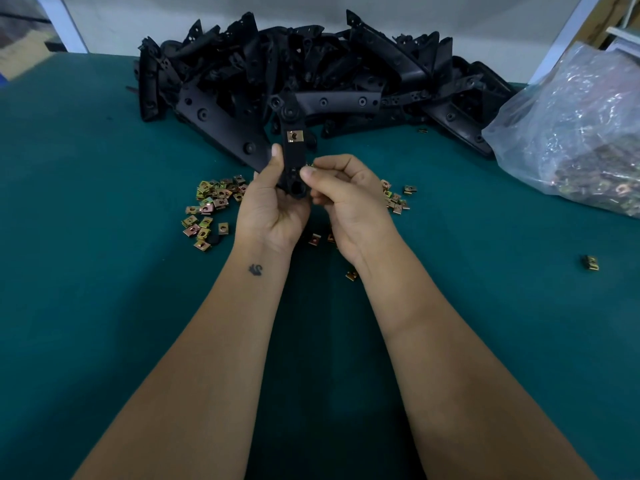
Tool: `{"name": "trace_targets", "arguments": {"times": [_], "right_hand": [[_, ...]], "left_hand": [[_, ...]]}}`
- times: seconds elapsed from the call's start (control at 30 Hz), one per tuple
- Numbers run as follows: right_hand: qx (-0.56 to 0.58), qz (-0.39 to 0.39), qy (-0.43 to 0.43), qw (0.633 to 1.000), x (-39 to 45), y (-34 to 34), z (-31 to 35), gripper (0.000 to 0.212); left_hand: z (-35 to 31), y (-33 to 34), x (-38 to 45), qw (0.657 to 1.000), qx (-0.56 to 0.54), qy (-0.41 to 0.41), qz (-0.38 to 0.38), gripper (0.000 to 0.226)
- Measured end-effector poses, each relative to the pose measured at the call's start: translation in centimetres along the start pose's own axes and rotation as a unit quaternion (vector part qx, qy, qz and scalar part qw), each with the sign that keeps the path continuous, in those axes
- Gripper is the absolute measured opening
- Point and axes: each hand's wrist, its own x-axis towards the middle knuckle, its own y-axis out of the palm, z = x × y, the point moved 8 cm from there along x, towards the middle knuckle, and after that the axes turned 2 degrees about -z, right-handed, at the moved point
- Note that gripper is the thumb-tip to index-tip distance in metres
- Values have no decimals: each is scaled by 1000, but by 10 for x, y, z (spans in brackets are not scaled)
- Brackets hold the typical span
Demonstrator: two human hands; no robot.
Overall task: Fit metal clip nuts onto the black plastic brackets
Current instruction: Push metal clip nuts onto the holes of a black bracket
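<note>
My left hand (273,206) grips the lower end of a black plastic bracket (293,157) and holds it upright above the table. One brass-coloured clip nut (295,136) sits on the bracket's upper part. My right hand (341,195) pinches another clip nut (309,165) against the bracket's right edge, thumb on top; most of that nut is hidden by the fingers. Loose clip nuts (209,206) lie scattered on the green table to the left, and more clip nuts (396,197) lie to the right of my hands.
A big heap of black brackets (311,71) fills the back of the green table (104,306). A clear plastic bag of clip nuts (581,143) stands at the right. A single nut (589,263) lies far right, another nut (351,275) under my right wrist.
</note>
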Motion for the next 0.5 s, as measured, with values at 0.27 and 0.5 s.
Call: {"name": "trace_targets", "arguments": {"times": [0.27, 0.5], "right_hand": [[-9, 11, 0, 1000, 0, 0, 2, 22], [-46, 31, 10, 998, 2, -4, 7, 24]], "left_hand": [[-1, -2, 1, 1000, 8, 4, -13, 32], [0, 0, 1, 1000, 27, -8, -5, 50]]}}
